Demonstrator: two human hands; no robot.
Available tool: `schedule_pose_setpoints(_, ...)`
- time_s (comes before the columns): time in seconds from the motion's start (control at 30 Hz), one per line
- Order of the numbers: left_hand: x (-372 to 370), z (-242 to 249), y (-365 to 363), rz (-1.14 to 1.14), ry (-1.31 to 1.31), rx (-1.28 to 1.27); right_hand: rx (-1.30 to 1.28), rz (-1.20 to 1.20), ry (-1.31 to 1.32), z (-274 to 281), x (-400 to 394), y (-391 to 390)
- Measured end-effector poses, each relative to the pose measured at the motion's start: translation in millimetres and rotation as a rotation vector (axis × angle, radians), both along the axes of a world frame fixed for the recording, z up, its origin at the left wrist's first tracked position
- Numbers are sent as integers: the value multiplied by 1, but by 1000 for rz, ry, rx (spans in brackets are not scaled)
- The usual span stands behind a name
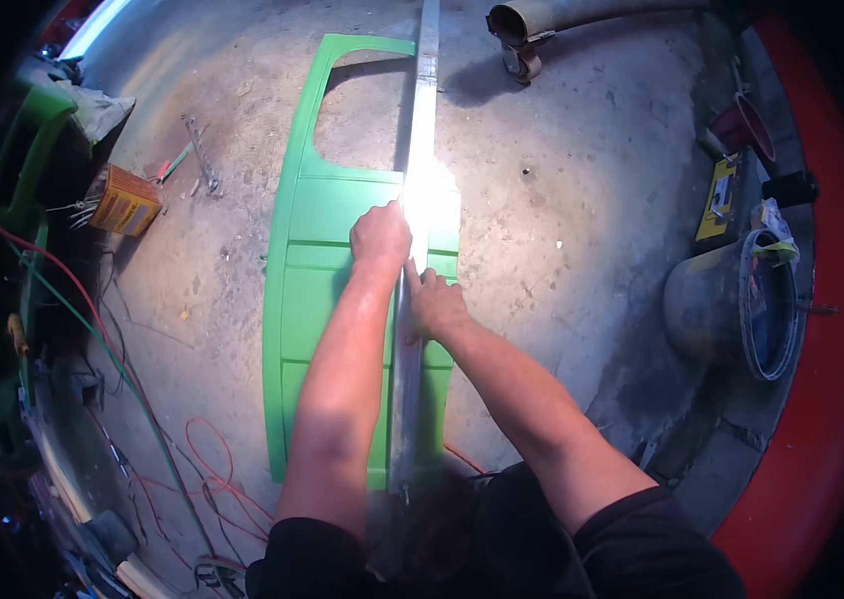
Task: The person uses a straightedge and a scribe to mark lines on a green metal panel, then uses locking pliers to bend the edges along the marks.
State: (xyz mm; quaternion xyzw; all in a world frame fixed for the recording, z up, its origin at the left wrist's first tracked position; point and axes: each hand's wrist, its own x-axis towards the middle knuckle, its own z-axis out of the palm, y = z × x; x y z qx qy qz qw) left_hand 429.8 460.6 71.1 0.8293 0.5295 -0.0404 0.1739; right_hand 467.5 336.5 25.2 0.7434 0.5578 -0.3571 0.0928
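Observation:
A green vehicle panel (337,215) with a window opening at its far end lies on the floor. A long straight metal bar (407,399) rests lengthwise on it and runs past its far edge. My left hand (380,238) is closed in a fist at the bar's left edge; whatever lies inside its fingers is hidden. Just nearer and to the right, my right hand (439,307) presses on the bar, one finger stretched along it and the others bent at its right side. Bright glare washes out the bar beyond my hands.
To the right stand a grey bucket (706,304) and a yellow-and-black box (718,200) beside a red surface (791,469). A large pipe (591,18) is at the far right. On the left are a rusty tin (125,200), a wrench-like tool (201,155) and tangled red hoses (227,479).

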Motion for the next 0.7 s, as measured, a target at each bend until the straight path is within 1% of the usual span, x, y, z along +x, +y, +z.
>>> schedule_pose_setpoints(0.13, -8, -11, 0, 13, -6, 13, 17, 20, -37, 6, 0, -1)
schedule_pose_setpoints(0.17, -4, -10, 3, 3, -19, 41, 32, 16, -47, 2, 5, 2)
schedule_pose_setpoints(0.23, -17, -7, -12, 39, -41, -7, 55, 16, -63, -14, 0, -2)
schedule_pose_setpoints(0.3, -44, 7, -48, 149, -282, 93, 40, 15, -58, -9, 0, -2)
schedule_pose_setpoints(0.37, -86, 23, -91, 199, -397, 34, 33, 16, -54, -1, -2, -2)
schedule_pose_setpoints(0.43, -137, 18, -140, 220, -464, 40, -9, 19, -58, 6, -1, -1)
schedule_pose_setpoints(0.5, -179, 30, -195, 292, -445, -26, -9, 22, -50, 10, -1, -1)
schedule_pose_setpoints(0.57, -213, 48, -247, 358, -408, -153, -12, 8, -44, 6, 0, -2)
schedule_pose_setpoints(0.63, -246, 52, -295, 385, -433, -193, -15, 6, -19, 12, 2, -4)
schedule_pose_setpoints(0.7, -272, 59, -332, 411, -374, -262, 6, -12, 15, 11, 2, -5)
